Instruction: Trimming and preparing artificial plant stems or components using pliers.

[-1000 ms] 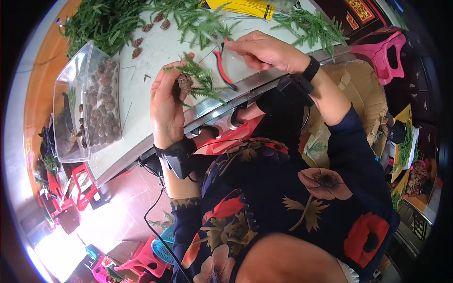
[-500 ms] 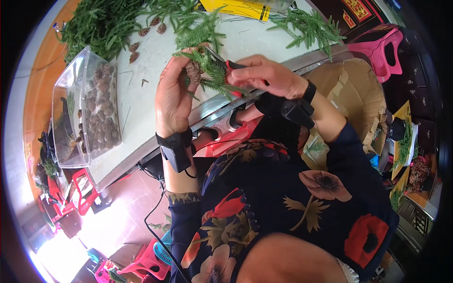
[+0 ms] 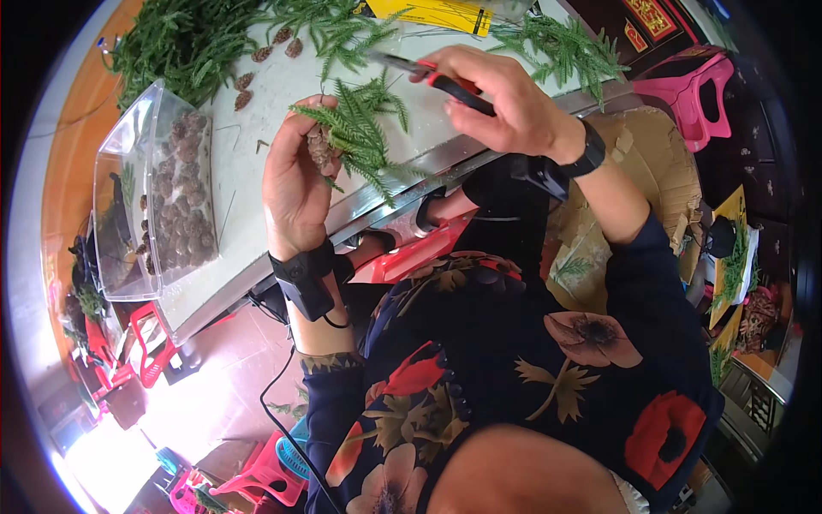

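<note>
Over the near edge of the worktable, my left hand (image 3: 295, 193) is closed around a brown pine cone (image 3: 320, 152). A green artificial pine sprig (image 3: 360, 128) sits against the cone and spreads out to its right. My fingers hide where the two meet. Up and to the right, my right hand (image 3: 522, 107) grips pliers (image 3: 467, 92) with red and black handles. Their metal jaws point left, above the sprig and apart from it.
A clear plastic bin (image 3: 156, 193) of pine cones stands at the left. Loose cones (image 3: 243, 91) lie beyond my left hand. Green branches are heaped (image 3: 175, 51) at the far left, with more (image 3: 556, 50) at the far right. A cardboard box (image 3: 638, 180) and pink stool (image 3: 693, 98) are at the right.
My right hand has drawn the pliers up and right, away from the sprig. My left hand, with the cone and sprig, has shifted slightly left and down.
</note>
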Available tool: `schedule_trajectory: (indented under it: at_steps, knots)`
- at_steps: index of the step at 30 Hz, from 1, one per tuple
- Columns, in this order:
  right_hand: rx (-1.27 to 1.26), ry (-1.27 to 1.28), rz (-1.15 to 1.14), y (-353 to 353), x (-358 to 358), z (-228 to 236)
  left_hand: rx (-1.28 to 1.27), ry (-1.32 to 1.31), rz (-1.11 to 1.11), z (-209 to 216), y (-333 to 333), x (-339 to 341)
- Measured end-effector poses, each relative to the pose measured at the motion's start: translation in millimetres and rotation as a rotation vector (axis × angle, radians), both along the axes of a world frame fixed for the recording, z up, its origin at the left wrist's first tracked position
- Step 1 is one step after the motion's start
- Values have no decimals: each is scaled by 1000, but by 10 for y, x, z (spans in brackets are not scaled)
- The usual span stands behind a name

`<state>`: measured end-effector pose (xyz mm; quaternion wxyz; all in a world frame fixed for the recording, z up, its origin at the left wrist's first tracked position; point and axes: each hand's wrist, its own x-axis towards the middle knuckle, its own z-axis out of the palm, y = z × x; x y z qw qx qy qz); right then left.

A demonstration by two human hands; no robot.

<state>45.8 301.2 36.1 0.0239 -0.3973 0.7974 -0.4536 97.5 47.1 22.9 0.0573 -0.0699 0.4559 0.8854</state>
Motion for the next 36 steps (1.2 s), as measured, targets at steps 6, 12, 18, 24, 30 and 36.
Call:
schedule_trajectory:
  at_steps: [6, 12, 18, 24, 30, 36]
  knots:
    - [133, 420, 126, -166, -183, 53, 5, 4, -11, 67, 32, 54]
    - [144, 368, 139, -242, -194, 64, 120, 64, -58, -28, -85, 29]
    - [124, 402, 171, -272, -203, 73, 185, 91, -73, 13, -13, 79]
    - [57, 459, 185, -296, -229, 70, 158, -21, 24, 53, 31, 104]
    - [128, 464, 137, -286, -229, 83, 135, -54, 22, 17, 3, 98]
    - [158, 167, 38, -362, 0, 188, -90, 67, 143, -34, 54, 23]
